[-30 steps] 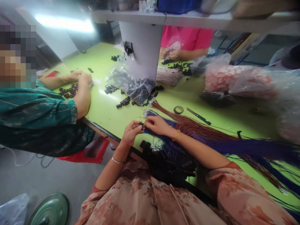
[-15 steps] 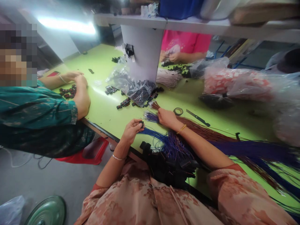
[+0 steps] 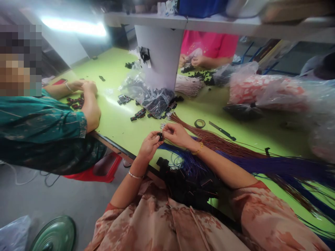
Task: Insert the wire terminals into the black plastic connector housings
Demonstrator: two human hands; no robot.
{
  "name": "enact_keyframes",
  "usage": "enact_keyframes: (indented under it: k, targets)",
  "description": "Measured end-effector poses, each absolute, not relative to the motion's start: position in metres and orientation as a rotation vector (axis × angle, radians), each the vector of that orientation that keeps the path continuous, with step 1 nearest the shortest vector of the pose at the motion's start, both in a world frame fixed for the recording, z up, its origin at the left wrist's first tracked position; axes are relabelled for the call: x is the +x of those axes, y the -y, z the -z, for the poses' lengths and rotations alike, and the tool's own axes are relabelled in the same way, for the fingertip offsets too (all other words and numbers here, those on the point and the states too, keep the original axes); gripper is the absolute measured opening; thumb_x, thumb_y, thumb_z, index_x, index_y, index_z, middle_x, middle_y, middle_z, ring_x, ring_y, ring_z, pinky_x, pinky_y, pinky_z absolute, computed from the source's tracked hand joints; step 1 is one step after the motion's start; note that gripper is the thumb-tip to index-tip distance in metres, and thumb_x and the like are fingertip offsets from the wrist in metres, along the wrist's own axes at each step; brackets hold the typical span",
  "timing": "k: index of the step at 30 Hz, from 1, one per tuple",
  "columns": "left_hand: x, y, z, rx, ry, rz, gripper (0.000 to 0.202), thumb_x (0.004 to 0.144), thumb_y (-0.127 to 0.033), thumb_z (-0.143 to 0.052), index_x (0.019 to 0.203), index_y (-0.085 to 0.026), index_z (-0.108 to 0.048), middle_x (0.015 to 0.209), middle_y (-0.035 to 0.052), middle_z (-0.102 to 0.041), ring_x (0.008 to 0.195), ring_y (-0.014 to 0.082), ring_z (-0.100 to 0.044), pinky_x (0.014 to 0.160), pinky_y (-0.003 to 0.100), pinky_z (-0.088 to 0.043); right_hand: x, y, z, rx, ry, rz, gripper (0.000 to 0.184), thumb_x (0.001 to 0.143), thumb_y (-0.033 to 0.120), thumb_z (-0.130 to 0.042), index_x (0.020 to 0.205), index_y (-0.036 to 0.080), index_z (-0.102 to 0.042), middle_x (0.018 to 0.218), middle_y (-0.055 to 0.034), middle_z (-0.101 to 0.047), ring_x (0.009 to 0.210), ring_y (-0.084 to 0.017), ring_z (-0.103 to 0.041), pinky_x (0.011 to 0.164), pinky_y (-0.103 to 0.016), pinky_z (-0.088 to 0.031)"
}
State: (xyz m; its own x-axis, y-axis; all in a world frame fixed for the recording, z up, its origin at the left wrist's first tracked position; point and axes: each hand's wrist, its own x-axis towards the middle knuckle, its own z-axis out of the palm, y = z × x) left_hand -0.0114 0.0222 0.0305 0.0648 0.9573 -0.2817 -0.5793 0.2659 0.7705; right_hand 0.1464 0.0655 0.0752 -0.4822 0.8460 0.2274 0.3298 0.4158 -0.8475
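Observation:
My left hand (image 3: 149,144) pinches a small black connector (image 3: 159,135) above the near edge of the green table (image 3: 117,120). Touching it from the right, my right hand (image 3: 176,133) has its fingers pinched at that connector, on a thin wire I can barely make out. Under my right wrist lie a bundle of blue wires (image 3: 261,164) and a bundle of brown wires (image 3: 217,139), fanned out across the table. A heap of black connectors with wires (image 3: 188,184) rests at the table edge against my lap.
A person in a teal sleeve (image 3: 44,129) handles small black parts (image 3: 74,102) at the left. Another person in pink (image 3: 209,43) works across the table. A clear bag of black connectors (image 3: 154,99), a tape ring (image 3: 199,123), a blade (image 3: 222,130) and pink bagged goods (image 3: 264,92) lie about.
My right hand reached out to the wire ends by the blue bundle, then came back to the connector in my left hand. The left hand stayed almost still.

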Motion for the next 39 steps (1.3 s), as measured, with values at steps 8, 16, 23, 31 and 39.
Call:
enact_keyframes:
  k: [8,16,23,31,39]
  targets:
    - [-0.011,-0.024,-0.027,0.498,-0.824,-1.229,0.024,0.07,-0.013,-0.073,0.092,-0.015,-0.065,0.086,0.0026,-0.065,0.077,0.0099,-0.062,0.074,0.023,-0.051,0.155,-0.056,-0.065,-1.111,2.144,-0.687,0.008,0.077,0.023,-0.056,0.072,0.017,-0.057,0.067,0.0,-0.055,0.062,-0.012,-0.044,0.059,-0.024,-0.031]
    - [-0.01,-0.023,-0.027,0.506,-0.84,-1.202,0.022,0.072,-0.015,-0.071,0.093,-0.015,-0.064,0.088,0.0033,-0.064,0.077,0.0107,-0.061,0.074,0.024,-0.051,0.155,-0.052,-0.06,-1.084,2.366,-0.453,0.008,0.081,0.022,-0.052,0.08,0.018,-0.058,0.079,-0.0065,-0.062,0.071,-0.017,-0.05,0.065,-0.028,-0.033]
    - [-0.01,-0.023,-0.028,0.507,-0.816,-1.192,0.023,0.071,-0.015,-0.073,0.093,-0.015,-0.065,0.086,0.0028,-0.064,0.076,0.01,-0.06,0.073,0.023,-0.051,0.155,-0.05,-0.055,-1.068,2.476,-0.252,0.015,0.086,0.023,-0.047,0.085,0.015,-0.06,0.08,-0.0094,-0.061,0.071,-0.019,-0.049,0.064,-0.03,-0.031]
    - [-0.004,-0.022,-0.023,0.529,-0.915,-1.27,0.03,0.066,-0.017,-0.079,0.091,-0.016,-0.063,0.082,-0.0003,-0.064,0.074,0.0086,-0.06,0.073,0.023,-0.05,0.153,-0.054,-0.043,-1.034,2.448,-0.313,0.011,0.084,0.021,-0.047,0.082,0.017,-0.057,0.077,-0.0076,-0.061,0.069,-0.018,-0.05,0.063,-0.029,-0.033]
    - [0.002,-0.026,-0.027,0.521,-0.963,-1.26,0.026,0.069,-0.017,-0.075,0.09,-0.016,-0.061,0.082,0.0002,-0.064,0.075,0.0091,-0.061,0.074,0.023,-0.049,0.155,-0.057,-0.043,-1.048,2.228,-0.594,0.009,0.08,0.024,-0.051,0.074,0.018,-0.057,0.072,-0.0043,-0.06,0.066,-0.015,-0.05,0.063,-0.027,-0.036]
